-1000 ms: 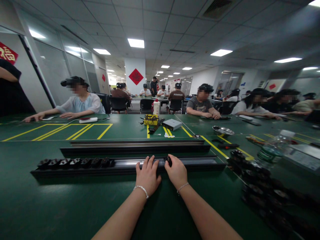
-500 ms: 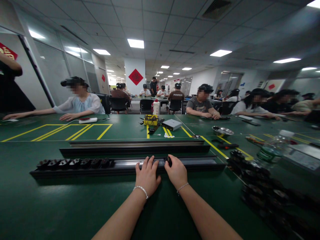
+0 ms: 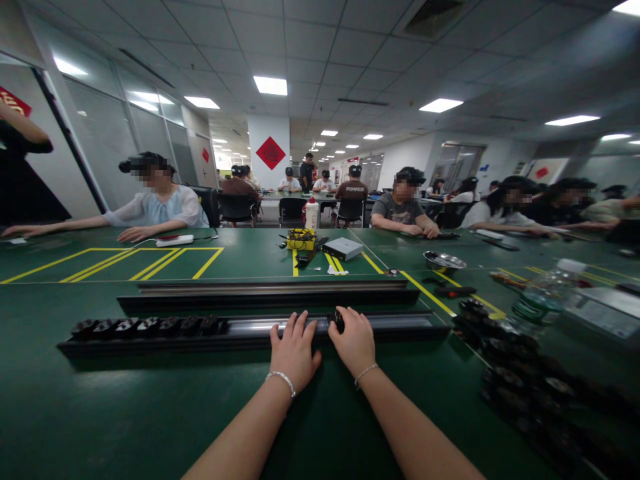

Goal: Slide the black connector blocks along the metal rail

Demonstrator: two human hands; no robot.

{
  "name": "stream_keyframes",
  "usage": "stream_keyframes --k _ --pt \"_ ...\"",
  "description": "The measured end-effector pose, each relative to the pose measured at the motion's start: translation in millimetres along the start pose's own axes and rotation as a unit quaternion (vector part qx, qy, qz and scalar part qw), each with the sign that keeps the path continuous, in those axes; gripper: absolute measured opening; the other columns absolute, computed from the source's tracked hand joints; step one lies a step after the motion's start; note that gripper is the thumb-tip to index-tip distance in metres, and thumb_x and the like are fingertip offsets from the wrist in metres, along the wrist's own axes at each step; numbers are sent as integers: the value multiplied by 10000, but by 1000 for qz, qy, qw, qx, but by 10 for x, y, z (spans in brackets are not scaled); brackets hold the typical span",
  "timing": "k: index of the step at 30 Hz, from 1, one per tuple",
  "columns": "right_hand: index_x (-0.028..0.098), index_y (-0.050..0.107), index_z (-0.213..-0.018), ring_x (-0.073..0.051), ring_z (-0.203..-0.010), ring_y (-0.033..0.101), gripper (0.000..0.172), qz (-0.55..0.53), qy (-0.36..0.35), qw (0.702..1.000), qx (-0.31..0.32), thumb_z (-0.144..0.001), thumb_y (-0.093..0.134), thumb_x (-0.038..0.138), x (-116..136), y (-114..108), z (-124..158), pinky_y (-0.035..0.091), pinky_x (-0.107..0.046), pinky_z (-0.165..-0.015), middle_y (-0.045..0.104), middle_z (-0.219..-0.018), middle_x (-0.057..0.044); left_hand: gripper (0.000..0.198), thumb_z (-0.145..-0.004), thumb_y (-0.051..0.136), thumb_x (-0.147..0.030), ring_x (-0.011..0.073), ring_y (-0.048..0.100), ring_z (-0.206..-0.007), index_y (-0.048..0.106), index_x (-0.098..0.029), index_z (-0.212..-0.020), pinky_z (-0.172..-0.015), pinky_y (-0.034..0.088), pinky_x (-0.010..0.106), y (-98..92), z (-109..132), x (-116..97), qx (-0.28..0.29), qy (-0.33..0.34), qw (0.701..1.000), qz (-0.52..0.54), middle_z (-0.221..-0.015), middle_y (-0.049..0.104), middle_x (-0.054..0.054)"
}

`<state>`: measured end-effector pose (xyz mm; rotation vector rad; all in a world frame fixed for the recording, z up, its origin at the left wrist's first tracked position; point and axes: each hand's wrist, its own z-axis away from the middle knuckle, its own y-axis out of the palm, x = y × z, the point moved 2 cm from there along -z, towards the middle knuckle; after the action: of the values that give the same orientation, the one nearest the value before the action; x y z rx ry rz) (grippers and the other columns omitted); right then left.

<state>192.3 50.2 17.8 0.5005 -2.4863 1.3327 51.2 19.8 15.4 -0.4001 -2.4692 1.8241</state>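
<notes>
A long black rail with a shiny inner channel lies across the green table in front of me. Several black socket modules sit in a row in its left part. My left hand rests on the rail near its middle, fingers spread and thumb out to the side. Just right of it, my right hand is closed on a small black module at the channel; the fingers hide most of it. Behind lies a second long dark rail, parallel to the first.
Several loose black modules are heaped at the right, beside a plastic bottle. Farther back are a metal bowl, a grey box and a yellow box with cables. Several people sit around the tables.
My right hand's fingers have shifted slightly over the black module at the channel. My left hand stays in place on the rail.
</notes>
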Motion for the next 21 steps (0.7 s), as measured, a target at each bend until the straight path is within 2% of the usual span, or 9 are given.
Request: stream_keyframes --k 4,21 --pt "175 590 -1131 -203 -1115 513 394 -6 -4 1000 11 -775 454 275 3 -1 0 296 -368 -997 635 -1109 -85 537 -742 470 -355 265 237 -1316 412 -304 -1273 -1029 155 546 -15 -5 -4 4 -2 1000 6 -1439 330 27" --pt "138 626 -1066 -217 -1096 533 362 3 -4 1000 0 -769 458 260 12 8 -10 313 -364 -993 644 -1085 -112 527 -743 469 -360 266 242 -1313 416 -305 -1265 -1021 165 552 18 -8 14 -8 8 1000 6 -1438 332 28"
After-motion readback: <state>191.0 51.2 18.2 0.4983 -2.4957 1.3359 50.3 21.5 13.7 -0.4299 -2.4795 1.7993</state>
